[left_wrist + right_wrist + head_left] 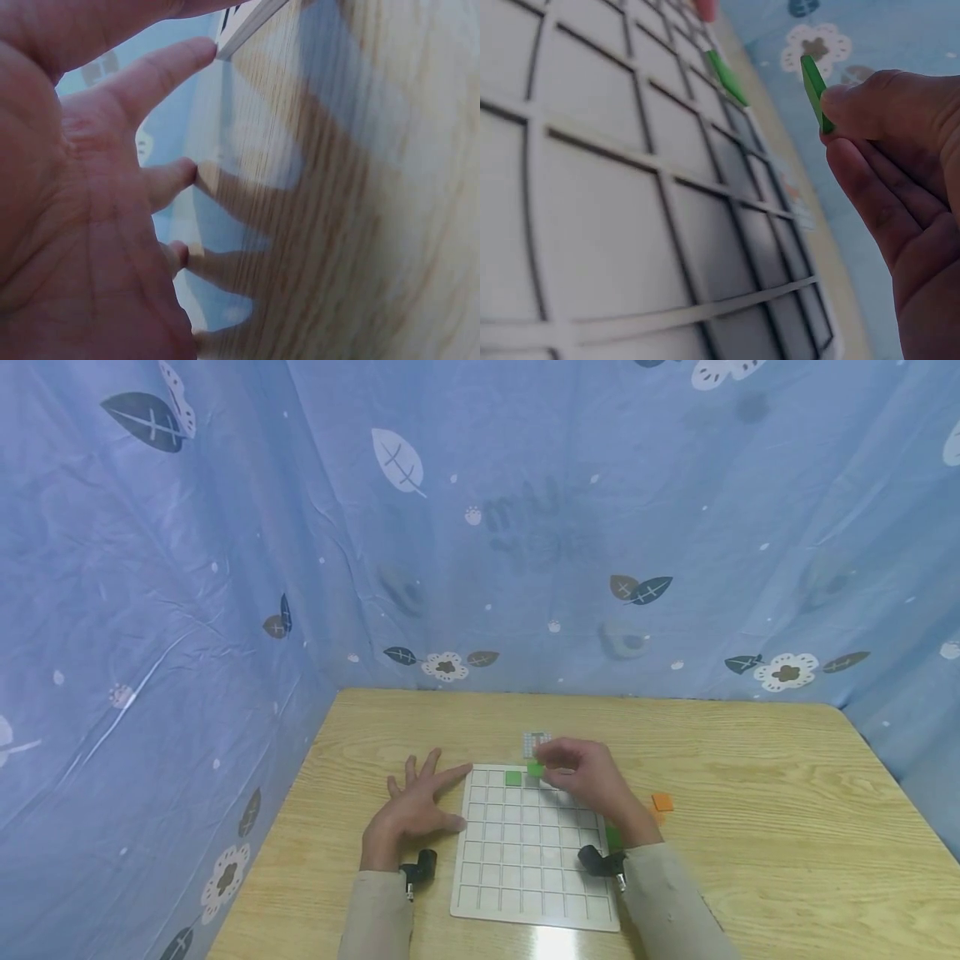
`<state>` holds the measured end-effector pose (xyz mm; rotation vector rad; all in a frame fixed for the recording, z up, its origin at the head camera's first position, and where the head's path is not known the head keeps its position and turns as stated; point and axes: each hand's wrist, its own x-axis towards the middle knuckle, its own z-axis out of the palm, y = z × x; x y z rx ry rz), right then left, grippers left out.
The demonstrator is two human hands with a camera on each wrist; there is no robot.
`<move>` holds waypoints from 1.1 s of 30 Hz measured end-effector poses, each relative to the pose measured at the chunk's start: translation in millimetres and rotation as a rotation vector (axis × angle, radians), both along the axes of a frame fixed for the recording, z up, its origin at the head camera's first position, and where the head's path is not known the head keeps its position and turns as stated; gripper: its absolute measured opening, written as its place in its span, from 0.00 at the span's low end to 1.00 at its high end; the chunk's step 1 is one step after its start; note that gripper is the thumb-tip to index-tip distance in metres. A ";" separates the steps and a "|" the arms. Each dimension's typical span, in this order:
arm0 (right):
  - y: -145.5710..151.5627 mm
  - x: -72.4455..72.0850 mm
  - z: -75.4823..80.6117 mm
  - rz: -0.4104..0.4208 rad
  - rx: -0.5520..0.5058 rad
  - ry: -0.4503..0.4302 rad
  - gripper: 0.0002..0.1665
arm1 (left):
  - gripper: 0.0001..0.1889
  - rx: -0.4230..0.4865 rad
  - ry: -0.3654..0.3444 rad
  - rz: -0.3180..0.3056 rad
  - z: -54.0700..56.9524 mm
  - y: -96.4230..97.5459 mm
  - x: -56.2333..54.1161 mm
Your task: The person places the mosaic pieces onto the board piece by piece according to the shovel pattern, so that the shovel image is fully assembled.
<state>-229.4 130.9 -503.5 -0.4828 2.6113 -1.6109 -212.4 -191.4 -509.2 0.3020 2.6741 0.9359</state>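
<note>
1. Here's the right hand (pixel 588 772), out at the far edge of the white grid board (pixel 521 856), thumb and fingers pinched on a small green tile (pixel 816 90). From the right wrist it looks lifted and tilted on edge, clear of the squares.

2. Over to the left hand (pixel 415 810): fingers spread wide, nothing in its grasp, index fingertip touching the board's near corner and the thumb at that same side. I'd call it steadying work. The hands are apart, the board's top row between them.

3. One green square (pixel 513 778) already sits in that row, between the two hands, closer to the right fingertips.

4. Just beyond those fingertips lies a little printed card (pixel 529 742), perhaps a pattern to copy; I can't read it from here.

5. More supplies: orange tiles (pixel 662 802) on the table (pixel 765 802) outside the right wrist, and a green patch (pixel 613 837) half hidden beside that wrist. How many pieces, I can't tell.

6. So the step in hand looks like placing a second green. The next move calls for levelling the tile, lining it up with its square, lowering it flat and letting go, while the left hand holds the board still.
</note>
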 end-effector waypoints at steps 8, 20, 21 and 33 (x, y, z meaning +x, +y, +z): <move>-5.7 -3.3 -13.6 -0.005 0.068 0.029 0.21 | 0.47 0.007 0.007 -0.005 0.8 0.2 0.1; -12.5 -5.8 -18.8 -0.012 0.195 0.100 0.19 | 0.47 0.005 0.003 0.001 -1.3 -0.3 -0.7; -12.9 -5.8 -18.9 -0.009 0.199 0.108 0.19 | 0.47 0.004 0.003 0.001 -1.5 -0.3 -0.9; -16.5 -3.1 -17.5 -0.028 0.287 0.184 0.22 | 0.48 -0.002 -0.001 0.009 -1.6 0.0 -0.1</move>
